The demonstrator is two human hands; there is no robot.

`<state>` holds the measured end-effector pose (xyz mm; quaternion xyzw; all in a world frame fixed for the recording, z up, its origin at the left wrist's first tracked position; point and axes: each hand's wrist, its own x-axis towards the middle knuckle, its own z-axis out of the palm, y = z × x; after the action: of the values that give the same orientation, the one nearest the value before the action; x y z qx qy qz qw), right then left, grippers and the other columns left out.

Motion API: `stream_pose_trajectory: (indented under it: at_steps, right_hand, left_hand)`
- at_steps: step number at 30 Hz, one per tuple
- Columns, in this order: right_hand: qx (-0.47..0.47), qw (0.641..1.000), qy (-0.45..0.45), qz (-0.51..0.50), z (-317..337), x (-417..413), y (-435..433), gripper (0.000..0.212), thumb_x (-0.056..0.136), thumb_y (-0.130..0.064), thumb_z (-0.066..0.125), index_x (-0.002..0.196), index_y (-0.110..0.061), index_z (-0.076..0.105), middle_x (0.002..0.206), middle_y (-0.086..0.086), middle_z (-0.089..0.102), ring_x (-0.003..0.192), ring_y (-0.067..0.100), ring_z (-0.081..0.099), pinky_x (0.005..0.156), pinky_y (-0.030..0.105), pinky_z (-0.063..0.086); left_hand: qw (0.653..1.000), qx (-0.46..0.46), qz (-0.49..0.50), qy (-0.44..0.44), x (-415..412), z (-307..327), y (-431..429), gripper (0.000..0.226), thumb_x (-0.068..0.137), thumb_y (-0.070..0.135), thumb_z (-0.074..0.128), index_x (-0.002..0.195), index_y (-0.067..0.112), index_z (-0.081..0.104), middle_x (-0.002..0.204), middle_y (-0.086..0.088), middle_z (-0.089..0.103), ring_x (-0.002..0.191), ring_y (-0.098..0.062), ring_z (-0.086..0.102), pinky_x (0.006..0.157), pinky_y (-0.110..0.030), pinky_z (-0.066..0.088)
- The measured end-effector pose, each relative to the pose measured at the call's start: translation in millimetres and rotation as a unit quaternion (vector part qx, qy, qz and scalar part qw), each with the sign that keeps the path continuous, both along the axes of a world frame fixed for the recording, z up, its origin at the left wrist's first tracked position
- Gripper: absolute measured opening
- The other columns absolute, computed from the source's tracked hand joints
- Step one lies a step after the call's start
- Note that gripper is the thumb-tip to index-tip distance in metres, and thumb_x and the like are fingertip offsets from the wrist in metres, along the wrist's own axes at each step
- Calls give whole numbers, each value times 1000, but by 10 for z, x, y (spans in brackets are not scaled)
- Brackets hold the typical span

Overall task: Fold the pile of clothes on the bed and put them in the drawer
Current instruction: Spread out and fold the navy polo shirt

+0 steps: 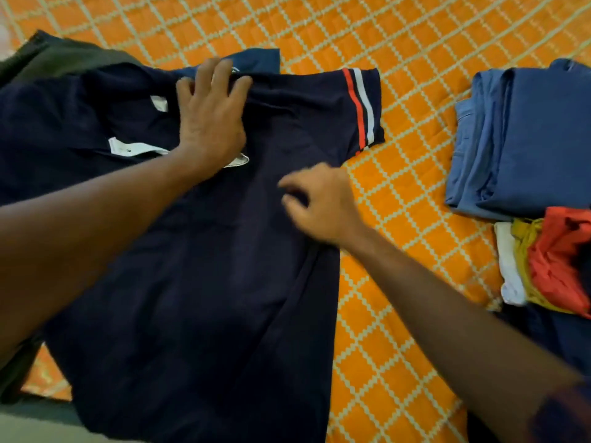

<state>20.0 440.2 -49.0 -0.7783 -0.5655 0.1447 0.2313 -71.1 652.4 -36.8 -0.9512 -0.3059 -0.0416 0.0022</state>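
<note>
Navy shirt (pixel 208 282) lay flat under open-palmed left hand (pixel 211 123); right hand (pixel 319 206) blurred, grip undeterminable. Upper-centre striped sleeve (pixel 361 107) might bunch if tugged.

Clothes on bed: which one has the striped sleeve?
The navy shirt spread flat under the left hand and right hand; its sleeve cuff carries red and white stripes. The folded blue stack at right and the dark green garment are plain.

The shirt (pixel 208 266) lies on the bed (pixel 399 219) (folded stack (pixel 527 139) rightward).
</note>
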Motion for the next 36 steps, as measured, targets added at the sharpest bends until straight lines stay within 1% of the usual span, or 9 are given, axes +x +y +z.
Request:
stream_pose_trajectory:
  at_steps: [5, 9, 14, 22, 25, 28, 30, 32, 36]
  right_hand:
    - [-156, 967, 42, 196, 177, -812, -327, 30, 86, -55, 58, 92, -28, 70, 76, -10, 70, 79, 16, 66, 80, 37, 38]
    - [-244, 931, 49, 267, 315, -947, -608, 33, 89, -63, 58, 98, -32, 67, 80, -14, 63, 77, 11, 59, 77, 34, 32]
    - [-351, 873, 14, 339, 369, -1150, -1070, 53, 89, -72, 52, 126, -34, 53, 65, -10, 43, 72, 19, 50, 75, 37, 32]
    - [-558, 760, -26, 333, 572, -841, -1941, 29, 83, -43, 61, 68, -20, 50, 76, 2, 59, 81, 30, 61, 66, 32, 41]
    - [-657, 691, -38, 299, 615, -617, -2333, 23, 85, -31, 58, 95, -14, 71, 98, 7, 71, 96, 33, 68, 69, 35, 50]
    - [-729, 629, -6, 270, 650, -478, -2654, 34, 91, -24, 60, 122, -11, 66, 119, 7, 67, 104, 29, 64, 77, 36, 48]
    - [-697, 676, 45, 235, 607, -425, -2788, 27, 91, -20, 60, 115, -10, 69, 116, 8, 70, 102, 29, 65, 79, 39, 51]
    - [-578, 790, 99, 180, 555, -383, -2823, 19, 92, -19, 57, 99, -11, 72, 101, 6, 73, 94, 29, 66, 80, 44, 53]
    - [-356, 916, 182, -33, 442, -360, -2541, 12, 95, -21, 61, 91, -30, 68, 79, -11, 64, 76, 15, 61, 68, 32, 49]
  left_hand:
    - [978, -132, -141, -74, -417, -101, -734, 32, 84, 17, 49, 108, 12, 70, 105, -14, 64, 96, -40, 58, 74, -52, 49]
    - [987, -150, -55, -25, -1060, -282, -1341, 41, 95, 31, 55, 132, 15, 60, 147, -16, 49, 143, -37, 34, 114, -58, 32]
    - [983, -178, -16, -32, -1706, -256, -2134, 58, 95, 35, 57, 151, 27, 43, 163, -14, 25, 152, -34, 15, 121, -59, 12]
    - [973, -223, -7, 67, -2195, -137, -3086, 80, 84, 53, 66, 155, 34, 33, 168, -10, 7, 155, -31, -4, 121, -58, -4]
    - [968, -227, -59, 93, -2119, -85, -3289, 90, 78, 54, 72, 155, 34, 30, 168, -9, 4, 154, -30, -7, 121, -59, -6]
    - [943, -243, -175, 147, -1994, -50, -3574, 92, 76, 56, 70, 155, 35, 28, 168, -9, 1, 154, -30, -10, 120, -58, -9]
    - [921, -261, -237, 164, -1879, -34, -3756, 75, 83, 50, 66, 152, 35, 37, 168, -7, 8, 155, -29, -1, 120, -58, -4]
    - [910, -313, -239, 129, -1738, -4, -3819, 51, 90, 43, 59, 140, 36, 54, 162, -1, 30, 151, -27, 20, 119, -55, 13]
    - [933, -322, -159, -15, -1368, 28, -3485, 34, 86, 36, 51, 110, 28, 74, 120, 4, 67, 112, -25, 59, 82, -42, 49]
